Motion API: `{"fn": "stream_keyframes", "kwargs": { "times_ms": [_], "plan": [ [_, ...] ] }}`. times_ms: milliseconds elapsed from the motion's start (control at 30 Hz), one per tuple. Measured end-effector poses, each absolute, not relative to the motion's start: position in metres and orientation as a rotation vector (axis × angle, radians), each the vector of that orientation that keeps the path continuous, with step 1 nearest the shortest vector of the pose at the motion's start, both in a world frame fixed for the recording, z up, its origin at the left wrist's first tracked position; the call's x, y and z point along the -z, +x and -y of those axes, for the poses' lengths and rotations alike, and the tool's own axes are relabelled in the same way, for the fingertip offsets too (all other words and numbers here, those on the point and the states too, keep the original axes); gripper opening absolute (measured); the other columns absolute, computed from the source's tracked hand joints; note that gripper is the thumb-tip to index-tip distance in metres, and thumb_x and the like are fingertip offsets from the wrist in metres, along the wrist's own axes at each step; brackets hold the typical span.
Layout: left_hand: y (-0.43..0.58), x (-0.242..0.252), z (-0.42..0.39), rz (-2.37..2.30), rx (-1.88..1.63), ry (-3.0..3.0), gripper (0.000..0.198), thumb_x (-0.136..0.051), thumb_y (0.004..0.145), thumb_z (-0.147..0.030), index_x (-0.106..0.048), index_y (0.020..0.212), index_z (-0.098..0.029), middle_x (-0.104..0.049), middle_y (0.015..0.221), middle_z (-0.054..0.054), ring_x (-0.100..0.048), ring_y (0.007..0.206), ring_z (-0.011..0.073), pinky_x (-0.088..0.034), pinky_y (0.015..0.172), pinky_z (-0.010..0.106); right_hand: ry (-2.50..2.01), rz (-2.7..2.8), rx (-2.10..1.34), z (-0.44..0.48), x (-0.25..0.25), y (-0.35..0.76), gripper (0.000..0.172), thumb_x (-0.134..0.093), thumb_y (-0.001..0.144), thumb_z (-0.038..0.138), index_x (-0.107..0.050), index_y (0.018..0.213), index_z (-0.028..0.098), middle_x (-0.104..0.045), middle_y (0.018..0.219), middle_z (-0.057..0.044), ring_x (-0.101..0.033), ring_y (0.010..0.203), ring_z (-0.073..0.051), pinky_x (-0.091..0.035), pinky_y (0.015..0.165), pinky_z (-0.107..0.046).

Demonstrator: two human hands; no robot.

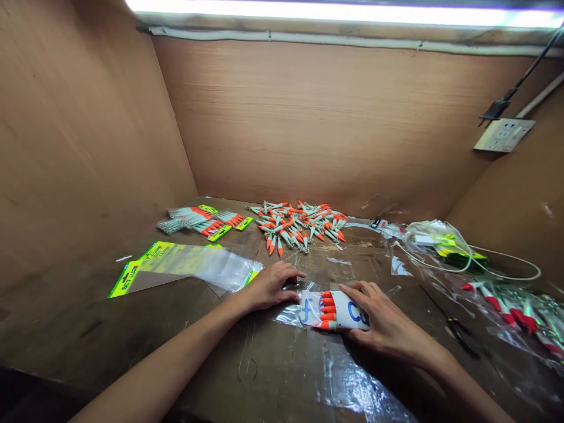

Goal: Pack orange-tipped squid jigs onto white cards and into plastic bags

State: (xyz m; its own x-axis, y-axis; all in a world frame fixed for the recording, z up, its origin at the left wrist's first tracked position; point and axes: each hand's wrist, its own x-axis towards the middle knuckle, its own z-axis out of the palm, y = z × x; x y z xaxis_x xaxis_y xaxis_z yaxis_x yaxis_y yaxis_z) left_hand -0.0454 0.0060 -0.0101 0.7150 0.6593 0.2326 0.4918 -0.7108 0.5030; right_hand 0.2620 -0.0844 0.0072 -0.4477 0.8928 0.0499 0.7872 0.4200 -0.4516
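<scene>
My right hand (374,311) grips a white card holder (346,310) marked with blue writing, thumb below and fingers above. Several orange-tipped lures (326,311) lie side by side in its opening. Left of the holder, my left hand (279,286) has its thumb and fingers curved around the edge of a clear plastic bag (288,314), whose mouth meets the card's left end. A fan of clear bags with yellow-green headers (163,261) lies to the left. Behind my hands is a loose pile of orange and pale lures (299,224).
Packed lure bags (200,220) sit at the back left. At the right are a white cable (506,276), plastic packaging (440,238), black-handled pliers (460,338) and bagged red and white lures (524,314). Wooden walls (308,117) enclose the table's back and sides.
</scene>
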Motion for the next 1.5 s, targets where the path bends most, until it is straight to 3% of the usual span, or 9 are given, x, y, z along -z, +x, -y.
{"fn": "stream_keyframes", "kwargs": {
  "times_ms": [200, 367, 500, 567, 833, 1000, 1167, 1267, 1500],
  "plan": [
    [-0.045, 0.008, -0.004, -0.917, -0.578, 2.519, 0.049, -0.078, 0.081, -0.043, -0.064, 0.124, -0.025, -0.066, 0.102, 0.005, -0.059, 0.097, 0.0216, -0.044, 0.083, 0.029, -1.472, 2.389, -0.519, 0.085, -0.011, 0.263, 0.074, -0.066, 0.078, 0.031, -0.042, 0.148, 0.03, -0.05, 0.131, -0.009, -0.047, 0.118, -0.029, -0.04, 0.104, -0.043],
    [-0.036, -0.003, 0.018, -1.013, -0.463, 2.405, 0.047, -0.067, 0.088, -0.046, -0.057, 0.129, -0.025, -0.068, 0.086, 0.0, -0.063, 0.075, 0.018, -0.044, 0.069, 0.027, -1.479, 2.381, -0.511, 0.086, -0.009, 0.257, 0.075, -0.067, 0.076, 0.03, -0.043, 0.147, 0.03, -0.052, 0.126, -0.008, -0.049, 0.113, -0.028, -0.041, 0.102, -0.042],
    [-0.024, -0.012, 0.045, -1.031, -0.437, 2.529, 0.092, -0.075, 0.068, -0.07, -0.043, 0.143, -0.025, -0.064, 0.125, 0.01, -0.062, 0.106, 0.0308, -0.046, 0.086, 0.036, -1.469, 2.377, -0.518, 0.085, -0.003, 0.255, 0.077, -0.068, 0.074, 0.029, -0.043, 0.147, 0.029, -0.052, 0.125, -0.008, -0.048, 0.115, -0.028, -0.04, 0.103, -0.042],
    [-0.017, -0.013, 0.053, -1.086, -0.43, 2.6, 0.098, -0.075, 0.066, -0.071, -0.041, 0.144, -0.023, -0.059, 0.134, 0.013, -0.058, 0.114, 0.0355, -0.044, 0.092, 0.041, -1.474, 2.37, -0.521, 0.084, -0.001, 0.255, 0.078, -0.07, 0.073, 0.031, -0.043, 0.147, 0.028, -0.052, 0.125, -0.009, -0.048, 0.115, -0.028, -0.04, 0.103, -0.043],
    [0.001, -0.006, 0.064, -1.323, -0.382, 2.709, 0.057, -0.061, 0.084, -0.057, -0.052, 0.128, -0.022, -0.067, 0.109, 0.014, -0.061, 0.1, 0.0341, -0.047, 0.078, 0.039, -1.454, 2.379, -0.503, 0.083, -0.001, 0.254, 0.078, -0.07, 0.073, 0.03, -0.044, 0.147, 0.028, -0.052, 0.125, -0.009, -0.047, 0.115, -0.028, -0.039, 0.103, -0.042],
    [0.003, -0.007, 0.066, -1.454, -0.345, 2.7, 0.029, -0.053, 0.092, -0.041, -0.055, 0.114, -0.022, -0.069, 0.091, 0.01, -0.065, 0.082, 0.0266, -0.044, 0.067, 0.032, -1.472, 2.372, -0.495, 0.084, -0.001, 0.252, 0.078, -0.069, 0.073, 0.03, -0.043, 0.146, 0.027, -0.051, 0.127, -0.009, -0.047, 0.115, -0.028, -0.038, 0.104, -0.042],
    [0.001, -0.01, 0.064, -1.635, -0.311, 2.665, 0.02, -0.044, 0.094, -0.031, -0.054, 0.108, -0.02, -0.07, 0.079, 0.009, -0.067, 0.07, 0.0267, -0.04, 0.059, 0.032, -1.469, 2.366, -0.504, 0.085, 0.0, 0.252, 0.08, -0.07, 0.072, 0.03, -0.042, 0.147, 0.029, -0.051, 0.125, -0.008, -0.047, 0.115, -0.028, -0.039, 0.103, -0.042],
    [0.002, -0.011, 0.064, -1.702, -0.333, 2.662, 0.016, -0.043, 0.096, -0.032, -0.055, 0.101, -0.022, -0.069, 0.086, 0.009, -0.067, 0.068, 0.0252, -0.036, 0.055, 0.031, -1.484, 2.348, -0.492, 0.086, 0.0, 0.251, 0.079, -0.073, 0.073, 0.035, -0.043, 0.147, 0.029, -0.052, 0.125, -0.008, -0.048, 0.115, -0.028, -0.04, 0.103, -0.042],
    [0.002, -0.002, 0.06, -1.588, -0.433, 2.61, 0.01, -0.047, 0.095, -0.031, -0.053, 0.096, -0.024, -0.069, 0.086, 0.006, -0.067, 0.075, 0.0232, -0.037, 0.061, 0.031, -1.506, 2.316, -0.456, 0.093, -0.007, 0.248, 0.074, -0.074, 0.076, 0.048, -0.047, 0.143, 0.03, -0.053, 0.123, -0.009, -0.05, 0.11, -0.029, -0.043, 0.098, -0.043]
  ]
}}
